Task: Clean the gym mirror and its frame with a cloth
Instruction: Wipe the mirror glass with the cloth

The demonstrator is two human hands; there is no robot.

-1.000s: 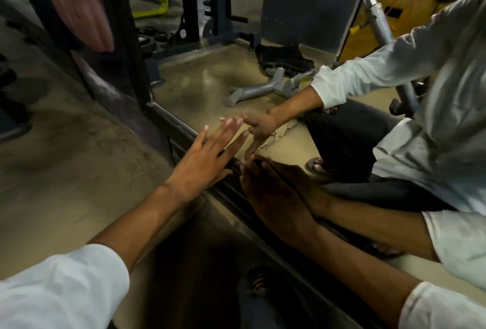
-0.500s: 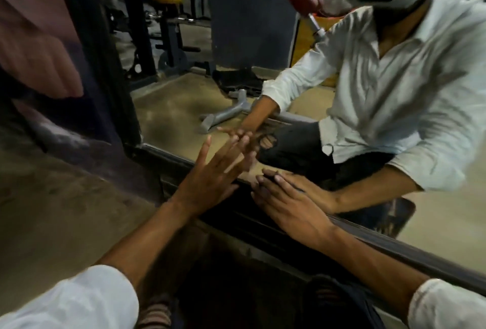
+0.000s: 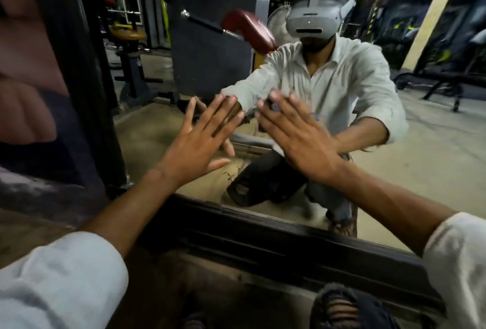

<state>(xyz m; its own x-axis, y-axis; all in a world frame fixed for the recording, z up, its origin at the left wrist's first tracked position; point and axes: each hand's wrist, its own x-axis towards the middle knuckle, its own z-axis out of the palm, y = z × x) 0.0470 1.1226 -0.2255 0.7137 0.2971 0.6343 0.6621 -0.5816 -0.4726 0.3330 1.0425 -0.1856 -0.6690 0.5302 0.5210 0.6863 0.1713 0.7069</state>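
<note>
A large gym mirror (image 3: 420, 160) stands on the floor in a dark frame (image 3: 263, 231) that runs along its bottom edge and up its left side. My left hand (image 3: 202, 136) is raised in front of the glass with straight, spread fingers and holds nothing. Beside it my right hand (image 3: 297, 136) is held the same way, flat and open, fingers pointing up. Whether either palm touches the glass cannot be told. No cloth is in view. The mirror reflects a crouching person in a white shirt and headset.
A dark post (image 3: 86, 78) stands left of the mirror, with a pink padded thing (image 3: 26, 86) beyond it. The worn concrete floor (image 3: 31, 226) lies in front. My knee in torn dark trousers (image 3: 339, 305) sits close to the frame. Gym machines show in the reflection.
Both hands rose from the bottom frame up in front of the glass. My view lifted, so the reflected person now shows in full.
</note>
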